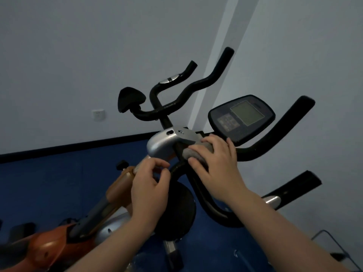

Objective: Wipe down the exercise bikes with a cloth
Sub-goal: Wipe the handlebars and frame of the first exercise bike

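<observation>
Head view puts the nearer exercise bike (196, 203) across the centre and lower right of the frame, a second bike's handlebars (188, 89) behind it at upper centre. Biggest risk for you: the console (241, 116), right of centre, sits just beside your right hand (214, 163), so a hard upward swipe could mash its buttons or twist the screen. Next, the grey cloth (198, 154), dead centre, is only pressed flat on the bar by your spread fingers, so it may slip off. Your left hand (149, 185), lower centre, is curled with fingertips pinched near the silver housing (163, 146); can't tell what it's gripping, and it could snag there.
</observation>
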{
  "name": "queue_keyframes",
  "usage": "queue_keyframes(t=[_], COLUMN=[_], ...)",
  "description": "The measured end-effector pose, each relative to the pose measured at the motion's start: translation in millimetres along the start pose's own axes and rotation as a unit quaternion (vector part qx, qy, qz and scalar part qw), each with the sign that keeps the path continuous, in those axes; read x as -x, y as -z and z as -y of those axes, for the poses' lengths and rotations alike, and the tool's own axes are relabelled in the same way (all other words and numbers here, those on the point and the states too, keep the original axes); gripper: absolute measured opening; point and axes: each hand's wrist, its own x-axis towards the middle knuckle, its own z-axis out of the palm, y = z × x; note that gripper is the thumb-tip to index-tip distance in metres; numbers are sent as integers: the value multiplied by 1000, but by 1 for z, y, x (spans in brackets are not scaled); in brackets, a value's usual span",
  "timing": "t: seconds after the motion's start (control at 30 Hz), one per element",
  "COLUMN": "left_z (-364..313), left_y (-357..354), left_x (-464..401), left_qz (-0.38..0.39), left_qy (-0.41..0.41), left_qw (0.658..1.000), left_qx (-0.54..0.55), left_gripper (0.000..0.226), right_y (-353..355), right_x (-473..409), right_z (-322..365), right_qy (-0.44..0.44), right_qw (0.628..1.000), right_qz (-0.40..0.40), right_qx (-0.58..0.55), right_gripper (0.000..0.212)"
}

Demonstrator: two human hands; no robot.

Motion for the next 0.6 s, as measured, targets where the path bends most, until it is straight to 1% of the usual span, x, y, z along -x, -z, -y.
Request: queue_keyframes(t=[0.07,0.13,0.2,0.27,0.33,0.4,0.47,0.53,0.6], left_z=[0,2,5,7,9,8,7,9,13], left_y=[1,1,1,2,4,7,8,8,7], left_x=[-2,-3,-3,-3,-4,-5,-5,-4,-3], left_qz=[6,8,12,27,56,82,91,86,72], left_qy=[3,2,9,34,50,29,5,0,7], left_qw=[1000,1000,1000,999,997,995,995,996,997], left_qx=[10,15,12,7,-9,-41,-48,-28,14], left_gripper=[22,21,15,11,7,9,15,19,24], right_y=[-1,1,-1,-8,-7,2,17,21,4], right_x=[-5,-16,-25,-28,-34,-43,-55,-58,-43], right_z=[-1,3,7,12,9,-2,-15,-14,8], right_qy=[6,38,138,243,280,293,253,220,219], right_qw=[999,998,990,968,953,948,960,971,972], right_qz=[9,-3,13,68,115,128,119,95,82], right_qx=[32,44,22,6,-3,9,10,-2,8], right_gripper=[39,32,24,19,23,25,31,32,25])
